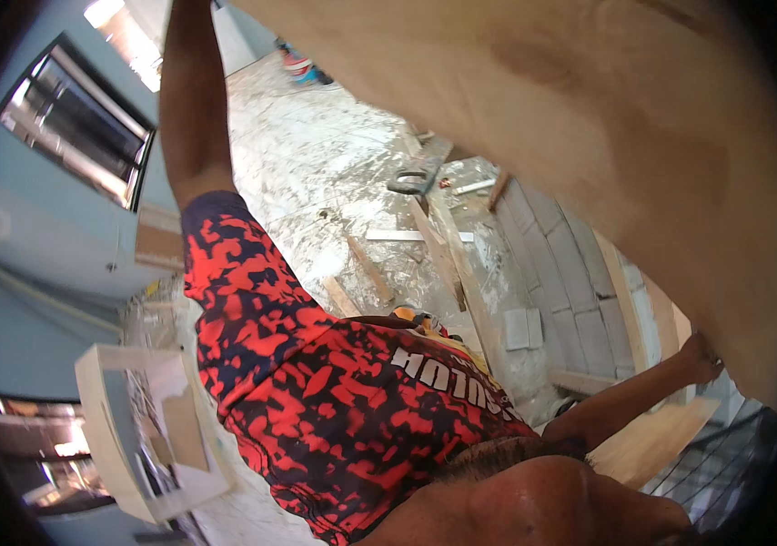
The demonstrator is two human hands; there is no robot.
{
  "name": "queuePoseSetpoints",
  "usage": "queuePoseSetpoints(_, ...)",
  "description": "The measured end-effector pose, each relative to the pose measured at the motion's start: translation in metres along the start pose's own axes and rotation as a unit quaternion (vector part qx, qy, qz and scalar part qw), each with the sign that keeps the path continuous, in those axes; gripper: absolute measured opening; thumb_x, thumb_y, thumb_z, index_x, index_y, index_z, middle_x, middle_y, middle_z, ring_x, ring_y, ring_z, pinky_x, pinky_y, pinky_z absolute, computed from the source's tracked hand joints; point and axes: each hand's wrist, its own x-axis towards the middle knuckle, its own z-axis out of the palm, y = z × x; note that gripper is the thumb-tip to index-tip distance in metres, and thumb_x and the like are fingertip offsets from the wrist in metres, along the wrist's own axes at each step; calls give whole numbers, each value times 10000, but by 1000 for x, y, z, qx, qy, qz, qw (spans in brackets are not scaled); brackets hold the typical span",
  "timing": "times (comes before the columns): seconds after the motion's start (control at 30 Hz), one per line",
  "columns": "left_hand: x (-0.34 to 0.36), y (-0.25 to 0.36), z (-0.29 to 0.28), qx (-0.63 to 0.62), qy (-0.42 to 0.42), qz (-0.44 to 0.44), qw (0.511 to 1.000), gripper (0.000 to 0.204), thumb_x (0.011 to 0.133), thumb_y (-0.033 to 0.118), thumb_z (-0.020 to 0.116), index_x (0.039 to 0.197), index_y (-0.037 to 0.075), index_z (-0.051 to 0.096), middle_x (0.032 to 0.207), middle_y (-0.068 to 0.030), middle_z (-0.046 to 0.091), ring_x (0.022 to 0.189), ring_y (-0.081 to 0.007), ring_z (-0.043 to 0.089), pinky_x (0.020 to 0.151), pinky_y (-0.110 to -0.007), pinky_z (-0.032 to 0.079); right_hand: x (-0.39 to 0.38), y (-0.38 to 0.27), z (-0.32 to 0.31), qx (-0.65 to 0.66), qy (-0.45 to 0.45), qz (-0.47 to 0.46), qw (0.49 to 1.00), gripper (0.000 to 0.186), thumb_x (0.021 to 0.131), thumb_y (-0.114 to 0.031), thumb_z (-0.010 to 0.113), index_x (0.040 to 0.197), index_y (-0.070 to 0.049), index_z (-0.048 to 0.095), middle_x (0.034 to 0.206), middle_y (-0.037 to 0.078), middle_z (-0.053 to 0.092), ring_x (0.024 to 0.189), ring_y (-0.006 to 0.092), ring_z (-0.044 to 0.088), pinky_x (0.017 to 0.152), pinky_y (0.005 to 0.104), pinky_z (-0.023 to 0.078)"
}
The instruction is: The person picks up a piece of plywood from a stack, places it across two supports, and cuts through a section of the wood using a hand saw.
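A large plywood panel (589, 100) spans the upper right of the view. My left arm, in a red-and-black patterned sleeve, rises along the left of the panel; my left hand is cut off at the top edge. At the right, my right hand (700, 358) is closed on the panel's lower edge. Below the panel, a tool with a dark handle, apparently a saw (411, 179), lies among wooden strips (443, 255) on the stained floor (288, 155).
Grey blocks (570, 273) lie beneath the panel at the right. At the left are a blue wall (15, 300) with a dark-framed window (75, 118) and a pale wooden frame (97, 409). Buckets (302, 68) stand at the back. A pale board (648, 437) sits below my right hand.
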Motion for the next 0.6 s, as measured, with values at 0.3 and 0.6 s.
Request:
queuePoseSetpoints(0.3, -242, -208, -236, 388, 1, 209, 898, 308, 915, 264, 493, 869, -35, 547, 742, -162, 584, 600, -291, 545, 502, -407, 430, 34, 101, 97, -598, -321, -505, 533, 393, 740, -157, 671, 1073, 20, 556, 1038, 149, 608, 912, 270, 600, 842, 377, 478)
queuePoseSetpoints(0.6, -497, -292, -388, 327, 130, -442, 825, 527, 919, 360, 471, 1175, -92, 385, 648, -119, 575, 516, -238, 529, 386, -363, 443, -139, 274, 343, -518, -285, -179, 787, 584, 957, -400, 343, 729, 60, 619, 579, 138, 609, 584, 294, 603, 492, 397, 434)
